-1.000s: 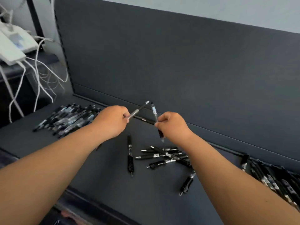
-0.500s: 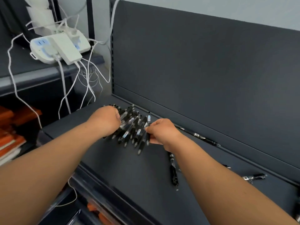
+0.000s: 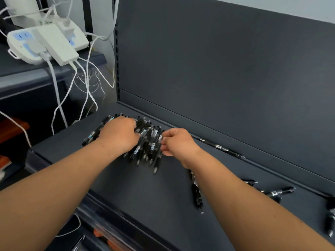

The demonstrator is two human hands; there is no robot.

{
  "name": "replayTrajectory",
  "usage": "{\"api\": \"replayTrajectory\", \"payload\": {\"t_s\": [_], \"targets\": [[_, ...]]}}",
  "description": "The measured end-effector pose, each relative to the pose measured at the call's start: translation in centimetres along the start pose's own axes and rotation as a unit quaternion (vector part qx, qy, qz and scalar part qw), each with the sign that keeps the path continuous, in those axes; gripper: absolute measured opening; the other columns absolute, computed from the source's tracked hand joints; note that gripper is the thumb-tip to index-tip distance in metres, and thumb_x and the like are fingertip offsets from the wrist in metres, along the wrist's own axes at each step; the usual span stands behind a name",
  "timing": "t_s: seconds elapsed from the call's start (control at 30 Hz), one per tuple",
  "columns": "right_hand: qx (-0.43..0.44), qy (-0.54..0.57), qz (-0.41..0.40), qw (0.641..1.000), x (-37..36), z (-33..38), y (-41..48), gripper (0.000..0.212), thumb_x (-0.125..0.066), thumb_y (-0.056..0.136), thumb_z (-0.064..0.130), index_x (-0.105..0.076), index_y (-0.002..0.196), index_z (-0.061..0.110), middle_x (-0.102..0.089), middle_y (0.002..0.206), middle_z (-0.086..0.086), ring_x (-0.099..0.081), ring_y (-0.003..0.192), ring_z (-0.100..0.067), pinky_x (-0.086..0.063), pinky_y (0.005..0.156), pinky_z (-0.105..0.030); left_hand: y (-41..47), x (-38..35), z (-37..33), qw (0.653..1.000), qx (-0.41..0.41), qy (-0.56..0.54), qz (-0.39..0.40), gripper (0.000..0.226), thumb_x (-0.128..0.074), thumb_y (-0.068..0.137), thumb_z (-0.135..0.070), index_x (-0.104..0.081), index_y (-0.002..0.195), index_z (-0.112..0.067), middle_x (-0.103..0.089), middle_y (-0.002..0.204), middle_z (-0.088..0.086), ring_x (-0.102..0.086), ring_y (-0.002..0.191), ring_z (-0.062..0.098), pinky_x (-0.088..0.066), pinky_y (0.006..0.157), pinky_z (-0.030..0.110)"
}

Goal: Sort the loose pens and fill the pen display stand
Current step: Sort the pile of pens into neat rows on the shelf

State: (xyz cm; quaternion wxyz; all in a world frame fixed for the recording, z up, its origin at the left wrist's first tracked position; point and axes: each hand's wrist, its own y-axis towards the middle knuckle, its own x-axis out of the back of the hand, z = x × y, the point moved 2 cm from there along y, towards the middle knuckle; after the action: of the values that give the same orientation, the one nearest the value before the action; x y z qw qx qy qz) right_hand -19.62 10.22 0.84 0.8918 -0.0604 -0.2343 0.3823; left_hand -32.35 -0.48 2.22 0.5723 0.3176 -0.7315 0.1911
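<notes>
A pile of black pens [image 3: 147, 142] is gathered at ten o'clock on the dark shelf [image 3: 137, 192]. The left hand [image 3: 119, 135] is laid palm-down over the pile's nine o'clock side; its fingers are hidden (so whether anything is gripped cannot be told). At the pile's three o'clock edge, the outermost pen [image 3: 157, 161] is pinched by the curled fingers of the right hand [image 3: 178, 143]. A lone pen [image 3: 222, 148] is seen at two o'clock of that hand, along the back panel, and another pen [image 3: 196, 193] at five o'clock, partly under the forearm.

black pens [image 3: 145, 142] heaped, others [image 3: 196, 192] scattered
</notes>
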Motion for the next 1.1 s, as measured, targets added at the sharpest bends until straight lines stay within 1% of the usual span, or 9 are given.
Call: {"api": "replayTrajectory", "payload": {"t_s": [0.07, 0.23, 0.33, 0.47, 0.6, 0.73, 0.9, 1.03, 1.1], "targets": [[0.042, -0.063, -0.028, 0.997, 1.3, -0.3, -0.2, 0.016, -0.048, 0.092, 0.008, -0.060, 0.093, 0.017, -0.062, 0.089, -0.006, -0.061, 0.080, -0.020, -0.056, 0.081, -0.041, -0.1, -0.1, -1.0, 1.000, -0.023, 0.004, -0.019, 0.027, -0.056, 0.089, -0.031, -0.061, 0.108, -0.012, -0.055, 0.106, 0.006, -0.054, 0.099, 0.025, -0.042, 0.077, 0.032], [0.118, -0.300, -0.130, 0.938, 6.0, -1.9, -1.1, 0.023, -0.048, 0.093, 0.014, -0.061, 0.113, 0.012, -0.064, 0.111, -0.006, -0.058, 0.104, -0.025, -0.048, 0.088, -0.034, -0.6, -0.5, -5.2, 0.993, -0.102, -0.020, -0.046, 0.030, -0.058, 0.088, -0.032, -0.061, 0.113, -0.016, -0.054, 0.107, 0.005, -0.052, 0.106, 0.026, -0.047, 0.084, 0.036], [0.095, -0.394, -0.170, 0.898, 9.0, -3.9, -1.5, 0.026, -0.046, 0.094, 0.015, -0.059, 0.117, 0.013, -0.058, 0.119, -0.010, -0.052, 0.111, -0.030, -0.046, 0.089, -0.036, -1.0, -1.3, -7.8, 0.989, -0.148, -0.023, -0.020, 0.035, -0.059, 0.089, -0.035, -0.058, 0.119, -0.018, -0.053, 0.115, 0.004, -0.049, 0.112, 0.025, -0.044, 0.089, 0.035], [0.023, -0.484, -0.185, 0.855, 12.9, -6.3, -2.1, 0.023, -0.045, 0.090, 0.009, -0.057, 0.109, 0.011, -0.055, 0.116, -0.011, -0.050, 0.107, -0.032, -0.044, 0.085, -0.037, -1.5, -2.5, -10.6, 0.985, -0.167, -0.022, 0.030, 0.034, -0.056, 0.091, -0.034, -0.056, 0.122, -0.020, -0.052, 0.119, 0.002, -0.052, 0.110, 0.024, -0.043, 0.089, 0.034], [-0.019, -0.530, -0.158, 0.833, 15.0, -8.3, -2.1, 0.027, -0.044, 0.093, 0.015, -0.052, 0.118, 0.015, -0.050, 0.125, -0.008, -0.045, 0.116, -0.030, -0.039, 0.090, -0.040, -2.2, -3.7, -11.9, 0.986, -0.145, -0.014, 0.083, 0.031, -0.055, 0.092, -0.035, -0.056, 0.119, -0.021, -0.057, 0.114, 0.001, -0.055, 0.105, 0.023, -0.046, 0.086, 0.032], [-0.012, -0.552, -0.181, 0.814, 15.9, -8.8, -2.1, 0.027, -0.048, 0.094, 0.019, -0.051, 0.120, 0.015, -0.047, 0.123, -0.008, -0.042, 0.118, -0.029, -0.039, 0.092, -0.040, -2.9, -4.6, -12.5, 0.984, -0.127, 0.020, 0.125, 0.027, -0.053, 0.091, -0.037, -0.057, 0.112, -0.021, -0.061, 0.107, -0.001, -0.056, 0.099, 0.022, -0.048, 0.082, 0.032], [0.016, -0.543, -0.188, 0.819, 16.9, -9.5, -2.6, 0.017, -0.052, 0.092, 0.011, -0.055, 0.108, 0.014, -0.054, 0.114, -0.007, -0.048, 0.110, -0.028, -0.040, 0.083, -0.036, -3.5, -5.4, -13.4, 0.982, -0.117, -0.004, 0.148, 0.028, -0.055, 0.091, -0.038, -0.056, 0.113, -0.022, -0.060, 0.105, -0.003, -0.053, 0.095, 0.019, -0.047, 0.080, 0.030], [0.021, -0.440, -0.190, 0.878, 18.7, -9.3, -4.2, 0.010, -0.050, 0.094, 0.016, -0.055, 0.101, 0.010, -0.061, 0.102, -0.008, -0.054, 0.096, -0.027, -0.039, 0.072, -0.029, -3.6, -6.1, -14.7, 0.978, -0.109, -0.054, 0.169, 0.039, -0.057, 0.090, -0.038, -0.051, 0.126, -0.024, -0.060, 0.113, -0.004, -0.055, 0.102, 0.017, -0.043, 0.079, 0.027], [0.010, -0.395, -0.196, 0.898, 20.1, -9.1, -5.7, 0.011, -0.050, 0.094, 0.018, -0.056, 0.100, 0.010, -0.060, 0.093, -0.005, -0.054, 0.089, -0.025, -0.041, 0.072, -0.029, -3.7, -6.4, -15.6, 0.974, -0.109, -0.077, 0.181, 0.041, -0.056, 0.090, -0.035, -0.049, 0.129, -0.023, -0.063, 0.104, -0.005, -0.058, 0.096, 0.015, -0.042, 0.075, 0.026]]}}
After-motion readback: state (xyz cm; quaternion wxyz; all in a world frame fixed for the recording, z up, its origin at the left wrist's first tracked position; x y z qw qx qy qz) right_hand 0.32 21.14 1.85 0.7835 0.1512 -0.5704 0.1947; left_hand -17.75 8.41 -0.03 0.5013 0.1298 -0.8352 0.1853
